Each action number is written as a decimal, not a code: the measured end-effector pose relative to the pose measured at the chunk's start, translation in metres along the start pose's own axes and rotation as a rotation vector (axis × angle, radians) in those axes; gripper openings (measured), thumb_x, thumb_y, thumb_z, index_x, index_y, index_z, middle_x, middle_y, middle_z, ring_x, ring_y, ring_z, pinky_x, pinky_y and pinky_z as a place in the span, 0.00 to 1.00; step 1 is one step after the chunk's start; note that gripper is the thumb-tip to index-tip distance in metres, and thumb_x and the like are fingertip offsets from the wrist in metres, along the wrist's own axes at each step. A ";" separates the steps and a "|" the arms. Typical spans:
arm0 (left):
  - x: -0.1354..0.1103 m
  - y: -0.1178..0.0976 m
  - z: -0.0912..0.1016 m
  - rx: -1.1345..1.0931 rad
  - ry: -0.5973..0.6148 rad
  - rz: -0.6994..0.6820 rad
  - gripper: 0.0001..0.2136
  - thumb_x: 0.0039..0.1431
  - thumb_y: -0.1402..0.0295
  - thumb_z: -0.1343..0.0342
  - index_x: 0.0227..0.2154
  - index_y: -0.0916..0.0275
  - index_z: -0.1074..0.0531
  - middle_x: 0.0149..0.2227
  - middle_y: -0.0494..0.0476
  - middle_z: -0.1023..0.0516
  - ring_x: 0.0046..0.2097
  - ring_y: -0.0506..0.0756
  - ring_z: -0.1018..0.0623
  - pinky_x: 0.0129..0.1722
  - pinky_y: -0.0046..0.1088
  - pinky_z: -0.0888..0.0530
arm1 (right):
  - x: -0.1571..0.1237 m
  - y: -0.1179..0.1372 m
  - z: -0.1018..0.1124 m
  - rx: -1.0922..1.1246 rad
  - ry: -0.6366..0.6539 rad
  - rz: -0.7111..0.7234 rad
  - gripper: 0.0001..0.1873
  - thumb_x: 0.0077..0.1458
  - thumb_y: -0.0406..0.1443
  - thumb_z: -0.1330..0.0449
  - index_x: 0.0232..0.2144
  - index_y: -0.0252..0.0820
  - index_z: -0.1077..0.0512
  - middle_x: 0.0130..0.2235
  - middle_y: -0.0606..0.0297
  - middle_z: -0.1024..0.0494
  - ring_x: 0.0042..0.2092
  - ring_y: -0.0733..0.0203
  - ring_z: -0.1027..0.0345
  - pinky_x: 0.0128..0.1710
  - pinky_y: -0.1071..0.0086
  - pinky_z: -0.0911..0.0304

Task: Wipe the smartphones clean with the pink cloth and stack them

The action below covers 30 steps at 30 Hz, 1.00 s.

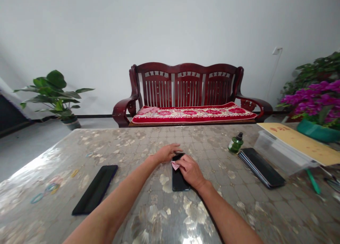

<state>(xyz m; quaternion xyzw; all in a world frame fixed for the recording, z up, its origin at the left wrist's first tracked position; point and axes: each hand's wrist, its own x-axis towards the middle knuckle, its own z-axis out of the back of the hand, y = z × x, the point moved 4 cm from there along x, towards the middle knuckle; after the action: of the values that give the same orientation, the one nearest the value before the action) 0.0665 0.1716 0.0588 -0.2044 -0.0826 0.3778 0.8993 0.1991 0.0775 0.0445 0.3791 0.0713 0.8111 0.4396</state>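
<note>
A black smartphone (180,183) lies flat on the table in front of me, its screen up. My right hand (190,170) is over its upper half, fingers pinched on a small pink cloth (175,165) that touches the screen. At the phone's far left corner is my left hand (168,152), with its fingers stretched out; whether they press on the phone's edge I cannot tell. Another dark phone (95,190) rests by itself left of my left forearm. To the right, several phones (261,168) are stacked together.
A green bottle (235,143) with a black top stands behind the stack. Beside it are a clear plastic box (281,153) under a yellow board (302,141), and a green-handled tool (313,181). Coloured rubber bands (50,188) lie far left. A wooden bench (187,84) stands beyond the table.
</note>
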 end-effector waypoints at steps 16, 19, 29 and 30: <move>-0.037 -0.014 -0.007 0.261 -0.028 -0.191 0.25 0.61 0.80 0.51 0.59 0.54 0.32 0.62 0.58 0.31 0.62 0.63 0.31 0.62 0.46 0.38 | -0.007 0.011 0.020 -0.013 0.260 0.075 0.17 0.48 0.22 0.44 0.32 0.44 0.21 0.31 0.66 0.27 0.36 0.63 0.34 0.36 0.72 0.42; -0.056 -0.012 -0.006 0.316 -0.105 -0.125 0.22 0.63 0.78 0.51 0.59 0.57 0.32 0.61 0.63 0.30 0.63 0.68 0.34 0.61 0.54 0.40 | -0.006 0.009 0.027 -0.112 0.239 0.018 0.16 0.51 0.23 0.46 0.30 0.43 0.22 0.31 0.65 0.28 0.36 0.63 0.35 0.35 0.72 0.43; -0.106 0.020 -0.009 0.276 -0.262 0.037 0.18 0.61 0.66 0.42 0.53 0.60 0.33 0.61 0.66 0.34 0.63 0.65 0.34 0.60 0.46 0.35 | -0.006 0.018 0.022 -0.176 0.295 0.020 0.13 0.51 0.23 0.45 0.28 0.43 0.24 0.32 0.65 0.28 0.36 0.63 0.35 0.36 0.72 0.44; -0.107 0.022 -0.009 0.219 -0.244 0.026 0.18 0.61 0.65 0.41 0.53 0.60 0.33 0.62 0.66 0.35 0.63 0.65 0.35 0.60 0.46 0.35 | -0.006 0.016 0.022 -0.187 0.277 -0.003 0.14 0.51 0.23 0.46 0.29 0.43 0.24 0.32 0.65 0.28 0.37 0.63 0.34 0.36 0.72 0.44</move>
<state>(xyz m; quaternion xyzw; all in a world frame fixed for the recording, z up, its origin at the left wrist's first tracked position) -0.0205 0.1067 0.0420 -0.0588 -0.1469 0.4182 0.8945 0.2056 0.0586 0.0639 0.2210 0.0561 0.8580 0.4602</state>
